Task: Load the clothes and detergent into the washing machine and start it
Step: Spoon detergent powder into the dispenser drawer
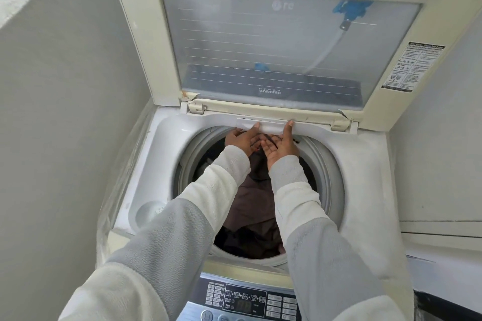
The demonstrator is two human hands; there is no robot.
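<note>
The top-loading washing machine [365,164] stands with its lid [146,47] raised. Dark brown and black clothes [250,206] lie in the drum. A white detergent drawer [272,126] sits in the back rim of the tub opening. My left hand [240,139] holds the drawer's left end, with the thumb on its front and the fingers tucked under the rim. My right hand [281,146] is palm up just below the drawer. Its thumb touches the drawer's right end and its fingers lie loosely extended. No detergent container is in view.
The control panel [247,300] with buttons and a display runs along the near edge. A round recess [148,212] sits in the machine's top at the left. A grey wall [65,138] stands close on the left, and a white surface [443,255] adjoins on the right.
</note>
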